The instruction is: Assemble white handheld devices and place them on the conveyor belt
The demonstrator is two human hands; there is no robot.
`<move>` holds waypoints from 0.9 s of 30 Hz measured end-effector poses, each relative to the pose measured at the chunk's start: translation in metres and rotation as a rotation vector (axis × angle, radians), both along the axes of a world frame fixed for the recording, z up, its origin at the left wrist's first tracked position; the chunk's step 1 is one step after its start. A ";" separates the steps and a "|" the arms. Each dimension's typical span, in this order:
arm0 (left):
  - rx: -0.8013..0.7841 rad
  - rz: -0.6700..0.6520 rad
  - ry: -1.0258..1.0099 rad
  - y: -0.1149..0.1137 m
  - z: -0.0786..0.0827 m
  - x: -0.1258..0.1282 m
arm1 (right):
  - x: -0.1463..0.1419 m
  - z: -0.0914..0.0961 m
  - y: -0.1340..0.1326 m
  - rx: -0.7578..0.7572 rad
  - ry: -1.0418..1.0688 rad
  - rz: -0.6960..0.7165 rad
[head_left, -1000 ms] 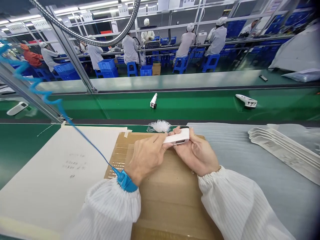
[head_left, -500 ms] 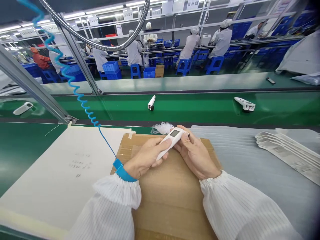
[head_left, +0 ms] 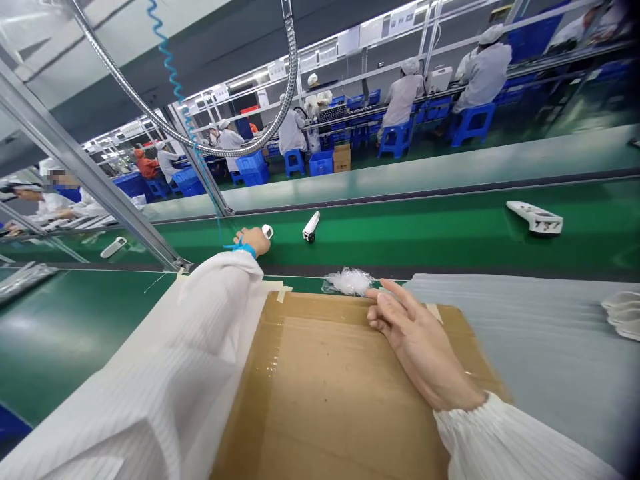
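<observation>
My left hand [head_left: 253, 241], with a blue strap at its wrist, reaches out over the green conveyor belt [head_left: 390, 233]. Its fingers are closed round a white handheld device [head_left: 268, 232]; only the end with a small dark screen sticks out past the hand. My right hand [head_left: 417, 340] hovers above a taped cardboard sheet [head_left: 320, 393], empty, its fingers loosely bent and apart. Just beyond its fingertips lies a crumpled clear plastic bag [head_left: 350, 281]. Another white device [head_left: 311, 227] rests on the belt to the right of my left hand.
More white devices lie on the belt, one at the right [head_left: 537, 219] and one at the left [head_left: 114, 247]. A slanted metal post [head_left: 100, 173] stands near my left arm, and a coiled blue cord [head_left: 173, 73] hangs there. Grey foam sheeting [head_left: 540, 347] covers the right side. Co-workers sit across the aisle.
My left hand has carried the white device from above the cardboard forward and left to the belt. My right hand has let go of it and stayed over the cardboard. The view has tilted.
</observation>
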State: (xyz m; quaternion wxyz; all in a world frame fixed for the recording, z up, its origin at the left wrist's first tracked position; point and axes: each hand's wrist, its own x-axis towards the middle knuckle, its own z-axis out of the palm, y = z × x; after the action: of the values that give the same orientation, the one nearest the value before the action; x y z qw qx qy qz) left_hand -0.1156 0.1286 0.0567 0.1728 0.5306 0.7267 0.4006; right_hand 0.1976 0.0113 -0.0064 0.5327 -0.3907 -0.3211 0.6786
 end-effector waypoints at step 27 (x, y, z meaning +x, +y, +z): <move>0.094 -0.455 -0.584 -0.145 -0.032 0.152 | -0.005 0.017 -0.015 0.065 -0.049 0.318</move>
State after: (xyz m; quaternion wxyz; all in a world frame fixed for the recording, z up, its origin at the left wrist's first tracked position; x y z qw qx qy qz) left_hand 0.0368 -0.0168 0.0250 0.4329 0.5493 0.4913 0.5192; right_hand 0.1926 -0.0041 0.0108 0.4229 -0.3340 -0.4137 0.7338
